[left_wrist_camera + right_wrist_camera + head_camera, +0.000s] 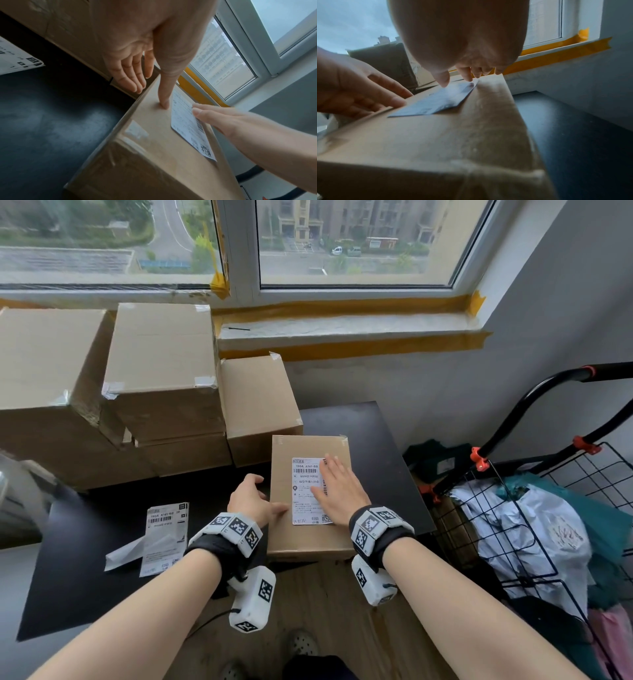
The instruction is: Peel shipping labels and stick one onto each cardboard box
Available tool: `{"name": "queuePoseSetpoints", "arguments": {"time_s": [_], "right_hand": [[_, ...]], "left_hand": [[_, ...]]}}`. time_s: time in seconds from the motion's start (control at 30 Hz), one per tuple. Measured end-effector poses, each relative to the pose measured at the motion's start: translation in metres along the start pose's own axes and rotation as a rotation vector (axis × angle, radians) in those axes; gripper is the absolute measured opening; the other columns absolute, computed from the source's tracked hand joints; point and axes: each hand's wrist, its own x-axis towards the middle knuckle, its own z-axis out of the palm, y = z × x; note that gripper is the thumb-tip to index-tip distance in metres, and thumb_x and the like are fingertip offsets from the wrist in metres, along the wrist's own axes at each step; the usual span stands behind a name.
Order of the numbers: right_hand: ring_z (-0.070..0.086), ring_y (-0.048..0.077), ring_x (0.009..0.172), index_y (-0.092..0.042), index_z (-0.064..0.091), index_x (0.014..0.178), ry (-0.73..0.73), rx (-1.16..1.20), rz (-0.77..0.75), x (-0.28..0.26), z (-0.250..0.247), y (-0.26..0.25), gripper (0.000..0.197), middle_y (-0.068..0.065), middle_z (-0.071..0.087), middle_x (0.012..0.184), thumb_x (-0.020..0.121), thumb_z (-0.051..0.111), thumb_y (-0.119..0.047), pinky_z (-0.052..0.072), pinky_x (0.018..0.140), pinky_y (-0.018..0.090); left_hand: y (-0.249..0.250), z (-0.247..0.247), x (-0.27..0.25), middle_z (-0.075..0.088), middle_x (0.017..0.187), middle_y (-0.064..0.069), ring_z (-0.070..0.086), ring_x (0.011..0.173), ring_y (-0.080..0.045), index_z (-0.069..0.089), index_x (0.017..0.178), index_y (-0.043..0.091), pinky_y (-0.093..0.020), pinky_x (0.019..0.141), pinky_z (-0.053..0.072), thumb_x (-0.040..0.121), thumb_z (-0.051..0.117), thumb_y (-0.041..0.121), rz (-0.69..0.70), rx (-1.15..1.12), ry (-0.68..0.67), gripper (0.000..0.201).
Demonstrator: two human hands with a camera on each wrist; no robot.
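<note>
A small cardboard box (308, 542) lies on the black table in front of me. A white shipping label (303, 491) lies flat on its top. My right hand (337, 484) lies flat on the label's right half, its fingers straight and spread. In the right wrist view, that right hand (456, 81) touches the label (440, 102) with its fingertips. My left hand (253, 498) is at the box's left edge. In the left wrist view, the left hand (150, 94) has its thumb on the box top (154, 148) beside the label (185, 121), with straight fingers down the side.
Several larger taped boxes (161, 371) are stacked at the back left, with a smaller one (257, 402) beside them. More label sheets (164, 535) and a peeled backing strip (125, 553) lie on the table (102, 594) at left. A wire cart (548, 525) with bagged parcels stands at right.
</note>
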Motion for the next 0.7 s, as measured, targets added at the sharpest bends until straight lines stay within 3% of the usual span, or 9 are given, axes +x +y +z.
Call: {"name": "queuePoseSetpoints", "arguments": {"time_s": [0.07, 0.13, 0.3, 0.43, 0.57, 0.7], "right_hand": [[-0.007, 0.015, 0.148, -0.013, -0.002, 0.151, -0.022, -0.031, -0.002, 0.005, 0.005, -0.005, 0.065, 0.002, -0.008, 0.160, 0.100, 0.027, -0.041, -0.006, 0.118, 0.031], [-0.007, 0.014, 0.148, -0.015, -0.005, 0.151, -0.030, -0.026, -0.022, 0.012, 0.009, -0.014, 0.065, 0.000, -0.010, 0.160, 0.100, 0.025, -0.041, -0.006, 0.119, 0.032], [-0.006, 0.012, 0.148, -0.019, -0.003, 0.151, -0.088, 0.023, -0.161, 0.023, 0.014, -0.035, 0.059, -0.004, -0.008, 0.160, 0.101, 0.023, -0.039, -0.003, 0.119, 0.032], [-0.006, 0.012, 0.147, -0.016, -0.006, 0.150, -0.051, -0.008, -0.086, 0.020, 0.011, -0.013, 0.059, -0.002, -0.010, 0.160, 0.102, 0.020, -0.038, -0.003, 0.118, 0.029], [-0.007, 0.013, 0.148, -0.014, -0.007, 0.150, -0.060, -0.035, -0.013, 0.006, 0.008, 0.003, 0.060, 0.000, -0.011, 0.160, 0.102, 0.018, -0.038, -0.004, 0.118, 0.028], [-0.007, 0.012, 0.147, -0.014, -0.007, 0.150, -0.083, -0.041, -0.073, -0.011, 0.019, -0.012, 0.059, 0.000, -0.010, 0.160, 0.102, 0.018, -0.036, -0.005, 0.117, 0.028]], "left_hand": [[-0.003, 0.000, 0.002, 0.062, 0.113, -0.006, 0.059, 0.103, -0.021, 0.049, 0.130, 0.017, -0.038, 0.091, 0.050, 0.068, 0.082, 0.028, -0.013, 0.002, -0.034, 0.071], [-0.007, 0.001, 0.003, 0.062, 0.116, -0.007, 0.059, 0.100, -0.020, 0.053, 0.128, 0.017, -0.036, 0.089, 0.050, 0.070, 0.080, 0.027, -0.017, -0.025, -0.061, 0.064], [-0.015, 0.004, 0.007, 0.065, 0.111, -0.007, 0.062, 0.100, -0.022, 0.053, 0.130, 0.018, -0.037, 0.091, 0.050, 0.073, 0.077, 0.030, -0.022, -0.075, -0.101, 0.063], [-0.018, 0.007, 0.010, 0.065, 0.093, -0.002, 0.066, 0.092, -0.023, 0.056, 0.127, 0.019, -0.043, 0.088, 0.055, 0.071, 0.079, 0.029, -0.041, -0.121, -0.115, 0.061], [-0.020, 0.009, 0.012, 0.070, 0.100, -0.006, 0.067, 0.091, -0.023, 0.059, 0.124, 0.019, -0.043, 0.086, 0.056, 0.073, 0.078, 0.024, -0.045, -0.174, -0.135, 0.055], [-0.021, 0.010, 0.015, 0.070, 0.103, -0.006, 0.067, 0.092, -0.023, 0.062, 0.121, 0.021, -0.042, 0.086, 0.056, 0.076, 0.076, 0.024, -0.028, -0.151, -0.161, 0.048]]}}
